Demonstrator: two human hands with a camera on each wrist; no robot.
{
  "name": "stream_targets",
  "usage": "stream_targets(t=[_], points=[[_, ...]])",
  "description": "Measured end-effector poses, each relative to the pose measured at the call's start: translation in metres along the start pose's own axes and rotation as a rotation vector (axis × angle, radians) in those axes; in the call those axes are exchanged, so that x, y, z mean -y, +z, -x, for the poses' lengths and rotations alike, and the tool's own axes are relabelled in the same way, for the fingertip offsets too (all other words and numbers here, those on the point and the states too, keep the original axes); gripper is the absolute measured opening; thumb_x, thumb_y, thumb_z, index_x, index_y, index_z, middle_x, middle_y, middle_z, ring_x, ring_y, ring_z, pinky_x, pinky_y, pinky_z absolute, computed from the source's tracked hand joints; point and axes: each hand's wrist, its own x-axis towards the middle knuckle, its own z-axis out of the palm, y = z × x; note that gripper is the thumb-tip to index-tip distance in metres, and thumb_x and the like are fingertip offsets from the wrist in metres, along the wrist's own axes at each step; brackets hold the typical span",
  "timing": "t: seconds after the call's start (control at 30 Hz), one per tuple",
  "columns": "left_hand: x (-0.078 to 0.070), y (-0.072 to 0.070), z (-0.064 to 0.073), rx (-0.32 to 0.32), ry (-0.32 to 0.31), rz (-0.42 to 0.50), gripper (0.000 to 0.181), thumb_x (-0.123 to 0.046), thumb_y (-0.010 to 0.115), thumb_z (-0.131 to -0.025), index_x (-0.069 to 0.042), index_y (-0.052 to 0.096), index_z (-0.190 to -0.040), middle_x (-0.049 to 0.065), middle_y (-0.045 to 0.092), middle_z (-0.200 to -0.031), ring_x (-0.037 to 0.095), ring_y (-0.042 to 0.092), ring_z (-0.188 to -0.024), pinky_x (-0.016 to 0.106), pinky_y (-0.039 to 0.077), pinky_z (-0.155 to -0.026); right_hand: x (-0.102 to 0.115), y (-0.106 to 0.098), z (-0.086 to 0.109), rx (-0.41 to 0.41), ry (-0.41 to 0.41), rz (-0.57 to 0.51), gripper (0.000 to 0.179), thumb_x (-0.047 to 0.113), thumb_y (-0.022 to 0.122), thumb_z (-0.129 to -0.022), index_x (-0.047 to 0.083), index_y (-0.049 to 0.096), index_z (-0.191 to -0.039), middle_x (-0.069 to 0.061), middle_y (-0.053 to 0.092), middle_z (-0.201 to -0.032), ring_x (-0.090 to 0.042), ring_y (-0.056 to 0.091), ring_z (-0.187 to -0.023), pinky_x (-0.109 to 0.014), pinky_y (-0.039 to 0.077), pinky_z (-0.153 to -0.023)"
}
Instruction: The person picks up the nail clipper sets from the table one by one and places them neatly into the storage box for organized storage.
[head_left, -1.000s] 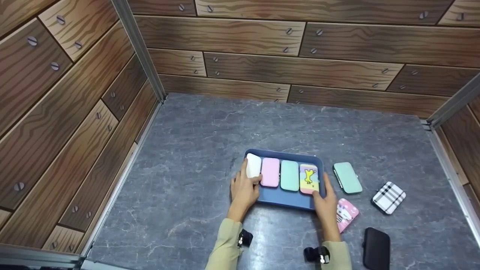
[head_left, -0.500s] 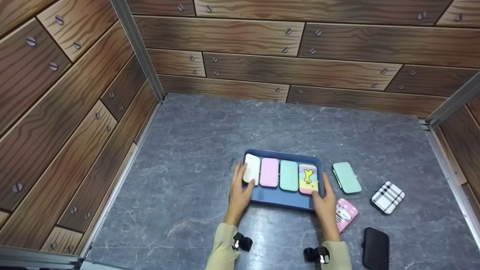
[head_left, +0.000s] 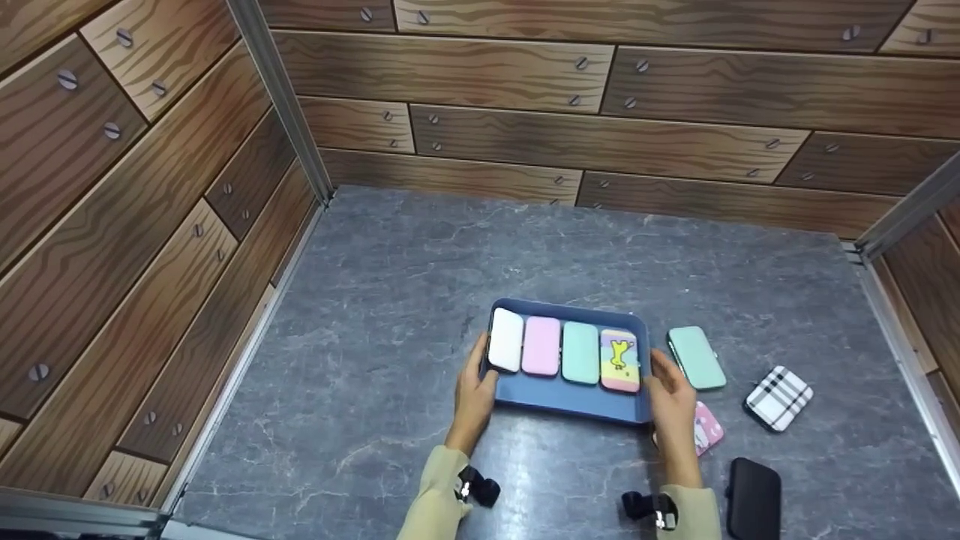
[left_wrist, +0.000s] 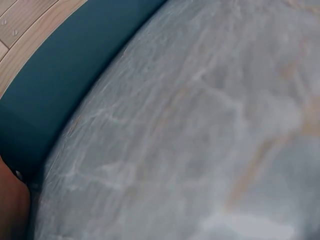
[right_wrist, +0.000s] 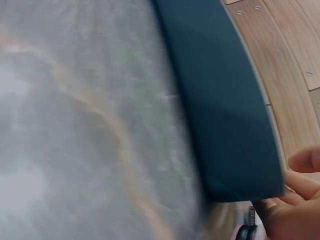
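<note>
A blue rectangular tray [head_left: 570, 401] rests on the grey floor. Along its back half stand a white case [head_left: 506, 341], a pink case [head_left: 541, 346], a mint case [head_left: 580, 352] and a giraffe-print case [head_left: 619, 360], side by side. My left hand [head_left: 472, 401] lies along the tray's left wall, fingers outside and thumb at the rim. At the right wall, my right hand [head_left: 673, 409] touches the front corner with its fingers, the thumb raised beside the rim in the right wrist view. Only a knuckle of the left hand [left_wrist: 12, 200] shows in the left wrist view.
Right of the tray lie another mint case [head_left: 697, 358], a plaid case [head_left: 780, 399] and a black case [head_left: 755, 499]. A pink patterned case [head_left: 707, 429] is partly hidden behind the right hand. Wood-print walls [head_left: 465, 135] enclose the marbled floor [head_left: 375, 300].
The left hand has let the white case go and drawn back to the tray's left wall. The white case lies flatter. My right thumb has left the giraffe-print case and moved outward.
</note>
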Motion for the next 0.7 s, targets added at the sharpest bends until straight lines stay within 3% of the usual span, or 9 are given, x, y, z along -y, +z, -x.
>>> stream_targets(t=[0.17, 0.23, 0.33, 0.4, 0.53, 0.63, 0.7], points=[[0.001, 0.001, 0.000, -0.016, 0.007, 0.001, 0.065, 0.001, 0.047, -0.088, -0.007, 0.039, -0.152, 0.009, 0.039, -0.155, 0.020, 0.032, -0.144, 0.040, 0.026, -0.117, 0.008, -0.011, 0.005, -0.087, -0.081, 0.002, 0.043, -0.004, 0.045, -0.098, -0.003, 0.050, -0.141, -0.019, 0.053, -0.141, -0.025, 0.049, -0.131, -0.018, 0.039, -0.103], [0.001, 0.000, -0.001, -0.018, 0.006, 0.003, 0.065, 0.001, 0.047, -0.088, -0.007, 0.040, -0.152, 0.010, 0.039, -0.156, 0.021, 0.032, -0.144, 0.040, 0.026, -0.117, 0.009, -0.015, 0.008, -0.131, -0.119, 0.036, 0.040, -0.005, 0.047, -0.097, -0.005, 0.054, -0.137, -0.021, 0.057, -0.137, -0.017, 0.054, -0.123, -0.010, 0.041, -0.095], [0.001, 0.000, -0.001, -0.019, 0.000, 0.003, 0.064, 0.001, 0.048, -0.088, -0.008, 0.040, -0.152, 0.011, 0.038, -0.156, 0.022, 0.031, -0.145, 0.041, 0.026, -0.117, 0.010, -0.022, 0.016, -0.218, -0.123, 0.142, 0.038, -0.002, 0.049, -0.096, -0.005, 0.058, -0.133, -0.023, 0.060, -0.131, -0.006, 0.057, -0.109, -0.010, 0.042, -0.087], [0.001, -0.001, -0.002, -0.025, -0.001, -0.001, 0.064, 0.001, 0.048, -0.088, -0.008, 0.041, -0.151, 0.012, 0.038, -0.156, 0.023, 0.032, -0.144, 0.041, 0.026, -0.117, 0.010, -0.027, 0.023, -0.282, -0.107, 0.262, 0.038, 0.001, 0.049, -0.094, -0.003, 0.060, -0.130, -0.024, 0.063, -0.124, -0.008, 0.057, -0.100, -0.017, 0.043, -0.083], [0.000, -0.001, -0.002, -0.036, 0.000, 0.006, 0.063, 0.001, 0.050, -0.088, -0.007, 0.042, -0.150, 0.014, 0.039, -0.155, 0.025, 0.032, -0.144, 0.042, 0.027, -0.117, 0.010, -0.041, 0.034, -0.339, -0.098, 0.485, 0.041, 0.006, 0.053, -0.090, -0.005, 0.059, -0.129, -0.030, 0.059, -0.117, -0.036, 0.055, -0.100, -0.042, 0.041, -0.086], [0.000, -0.001, -0.002, -0.035, 0.013, 0.024, 0.061, 0.002, 0.051, -0.089, -0.006, 0.043, -0.149, 0.016, 0.039, -0.154, 0.027, 0.033, -0.144, 0.043, 0.027, -0.116, 0.012, -0.052, 0.041, -0.319, -0.062, 0.583, 0.046, 0.010, 0.055, -0.090, -0.008, 0.053, -0.132, -0.032, 0.051, -0.116, -0.047, 0.048, -0.105, -0.057, 0.037, -0.088], [0.001, -0.001, -0.002, -0.039, 0.022, 0.030, 0.061, 0.003, 0.052, -0.089, -0.005, 0.044, -0.149, 0.017, 0.040, -0.153, 0.029, 0.033, -0.143, 0.044, 0.027, -0.116, 0.015, -0.058, 0.045, -0.280, 0.006, 0.634, 0.050, 0.016, 0.055, -0.092, -0.007, 0.049, -0.136, -0.032, 0.047, -0.116, -0.051, 0.045, -0.108, -0.061, 0.037, -0.087]])
